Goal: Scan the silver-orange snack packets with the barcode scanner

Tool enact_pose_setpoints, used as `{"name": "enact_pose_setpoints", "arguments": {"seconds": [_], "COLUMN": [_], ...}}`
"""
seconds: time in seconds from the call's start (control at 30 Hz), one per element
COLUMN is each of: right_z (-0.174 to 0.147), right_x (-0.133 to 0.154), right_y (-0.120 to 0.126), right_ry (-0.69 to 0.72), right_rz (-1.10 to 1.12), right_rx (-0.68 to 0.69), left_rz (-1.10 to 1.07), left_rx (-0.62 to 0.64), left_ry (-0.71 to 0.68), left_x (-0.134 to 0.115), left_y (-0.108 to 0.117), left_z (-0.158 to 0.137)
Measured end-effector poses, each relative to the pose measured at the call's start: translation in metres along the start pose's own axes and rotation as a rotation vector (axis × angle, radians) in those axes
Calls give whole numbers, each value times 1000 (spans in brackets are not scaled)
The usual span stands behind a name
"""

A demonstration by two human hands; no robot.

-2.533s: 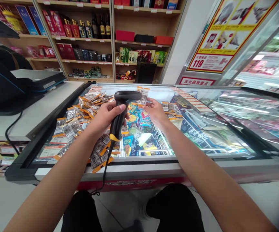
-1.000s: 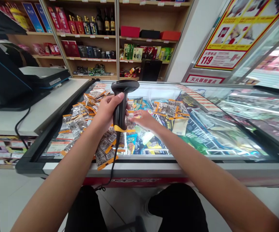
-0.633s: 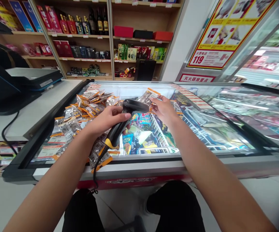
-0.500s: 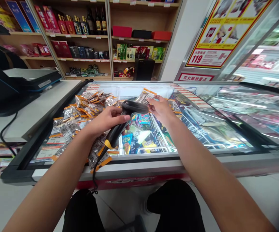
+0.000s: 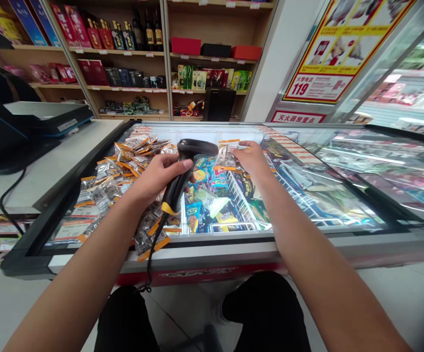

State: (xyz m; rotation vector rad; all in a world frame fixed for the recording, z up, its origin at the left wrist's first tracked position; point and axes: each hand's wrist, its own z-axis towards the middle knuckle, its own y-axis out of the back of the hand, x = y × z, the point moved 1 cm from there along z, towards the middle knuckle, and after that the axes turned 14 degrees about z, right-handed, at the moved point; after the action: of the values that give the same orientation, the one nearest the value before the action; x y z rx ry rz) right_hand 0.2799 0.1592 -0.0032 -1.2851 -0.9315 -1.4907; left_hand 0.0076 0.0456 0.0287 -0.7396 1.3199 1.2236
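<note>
My left hand (image 5: 162, 178) is wrapped round the grip of a black and yellow handheld barcode scanner (image 5: 197, 147), its head pointing right above the glass. A cord hangs from the scanner's lower end. My right hand (image 5: 251, 157) has its fingers on the right side of a clear snack packet (image 5: 226, 156) with orange edges, to the right of the scanner head. Fingertips partly cover the packet, and its print is too small to read. A heap of similar packets (image 5: 138, 154) lies to the left, with some under my left wrist.
A chest freezer (image 5: 212, 249) with a glass top stands before me, bagged frozen goods (image 5: 212, 205) and wire baskets (image 5: 241, 198) inside. At left is a counter (image 5: 2, 195) with a scale (image 5: 46, 120). Shelves (image 5: 131, 54) of bottles and boxes line the back.
The scanner has risen slightly and shifted left in my left hand. My right hand has moved a little right, and the packet now lies flatter and shows more fully beside the scanner head.
</note>
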Motion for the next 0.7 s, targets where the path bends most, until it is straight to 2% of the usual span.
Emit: {"name": "enact_pose_setpoints", "arguments": {"seconds": [0.13, 0.2, 0.27, 0.3, 0.37, 0.43, 0.53, 0.63, 0.7], "right_z": [5, -5, -23, -35, -60, -82, -97, -91, -82], "right_x": [1, 4, 7, 7, 4, 0, -6, -5, -1], "right_y": [18, 12, -7, -21, -51, -77, -94, -87, -77], "right_ry": [217, 346, 422, 409, 289, 311, 362, 215, 89], "right_rz": [-453, -527, -461, -406, -370, -403, -446, -413, -342], "right_rx": [-176, -182, -3, 152, 522, 747, 859, 862, 816], "left_rz": [-52, -74, -90, -97, -106, -107, -109, -124, -127], "left_rx": [-206, -274, -310, -318, -319, -311, -293, -276, -271], "left_ry": [-75, -99, -108, -108, -98, -82, -63, -67, -69], "left_x": [-4, -6, -7, -7, -7, -7, -8, -8, -8], "left_y": [4, 6, 8, 9, 9, 8, 5, 4, 3], "left_z": [2, 2, 3, 3, 4, 4, 4, 4, 5]}}
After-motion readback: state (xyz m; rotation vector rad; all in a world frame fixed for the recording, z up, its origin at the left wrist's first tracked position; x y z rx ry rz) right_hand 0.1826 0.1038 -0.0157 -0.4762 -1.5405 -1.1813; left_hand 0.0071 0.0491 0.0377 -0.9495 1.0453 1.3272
